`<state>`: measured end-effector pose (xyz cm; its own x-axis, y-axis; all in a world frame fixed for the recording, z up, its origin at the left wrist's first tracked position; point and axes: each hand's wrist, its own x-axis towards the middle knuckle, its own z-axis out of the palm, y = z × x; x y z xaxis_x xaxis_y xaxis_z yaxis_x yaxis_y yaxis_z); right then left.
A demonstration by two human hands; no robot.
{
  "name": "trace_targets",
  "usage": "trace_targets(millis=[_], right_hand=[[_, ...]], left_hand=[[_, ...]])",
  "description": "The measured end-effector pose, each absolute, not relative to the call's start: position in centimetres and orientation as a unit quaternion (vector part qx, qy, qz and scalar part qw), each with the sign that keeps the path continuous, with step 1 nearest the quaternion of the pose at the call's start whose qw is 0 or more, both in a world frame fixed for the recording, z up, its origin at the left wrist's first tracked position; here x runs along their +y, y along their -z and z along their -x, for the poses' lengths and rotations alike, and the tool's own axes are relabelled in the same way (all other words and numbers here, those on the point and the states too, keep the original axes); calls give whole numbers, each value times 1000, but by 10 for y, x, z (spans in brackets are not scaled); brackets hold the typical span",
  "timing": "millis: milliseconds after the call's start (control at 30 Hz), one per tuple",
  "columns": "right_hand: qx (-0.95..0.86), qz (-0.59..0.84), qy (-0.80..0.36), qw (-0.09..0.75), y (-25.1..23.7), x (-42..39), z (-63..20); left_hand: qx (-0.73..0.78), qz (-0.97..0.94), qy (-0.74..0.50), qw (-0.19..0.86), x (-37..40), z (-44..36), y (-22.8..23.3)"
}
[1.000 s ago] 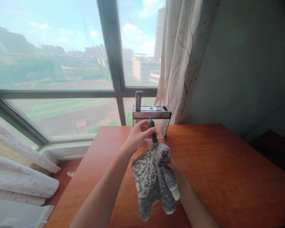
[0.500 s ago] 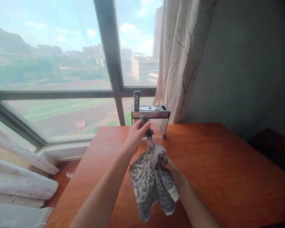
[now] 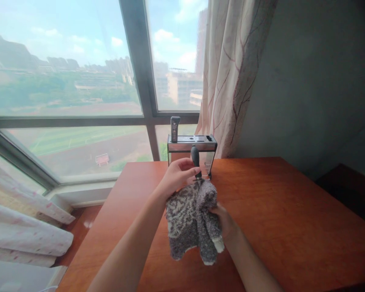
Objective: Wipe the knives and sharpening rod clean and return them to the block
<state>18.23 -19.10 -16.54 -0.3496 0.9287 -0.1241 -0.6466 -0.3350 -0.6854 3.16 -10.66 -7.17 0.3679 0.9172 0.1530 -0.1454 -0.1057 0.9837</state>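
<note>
Near the handle's base, my left hand point(image 3: 179, 174) pinches a sharpening steel by its dark ribbed handle point(image 3: 195, 156), which points upward. Its metal shaft is hidden inside a fluffy grey-and-white cloth point(image 3: 185, 219). From the right side, my right hand point(image 3: 226, 223) is closed around this cloth, its fingers partly covered by the folds. The lower corners of the cloth hang down above the wooden table. Just behind the handle stands a clear-sided knife block point(image 3: 191, 145) with a metal-framed top, and one grey knife handle point(image 3: 175, 129) sticks up from its left end.
The reddish-brown table point(image 3: 276, 215) extends to the right, its back edge close behind the knife block. A large window point(image 3: 63, 89) lies beyond on the left. A patterned curtain point(image 3: 228, 73) hangs behind the block, and pale curtains point(image 3: 24, 227) are at lower left.
The handle has shifted right and stands more upright. My left hand has moved slightly down toward its base. The metal shaft that showed above the cloth is now covered, and the cloth hangs slightly higher.
</note>
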Motion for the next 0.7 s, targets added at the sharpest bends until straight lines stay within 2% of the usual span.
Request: trace_targets(millis=[433,700], right_hand=[[-291,257,-783,486,163,-189,-186],[-223,258,-796,500,173,-184,-189]], left_hand=[[332,-480,-578,571,-106,-7,57],[330,-495,-538,598,-110,-14,56]])
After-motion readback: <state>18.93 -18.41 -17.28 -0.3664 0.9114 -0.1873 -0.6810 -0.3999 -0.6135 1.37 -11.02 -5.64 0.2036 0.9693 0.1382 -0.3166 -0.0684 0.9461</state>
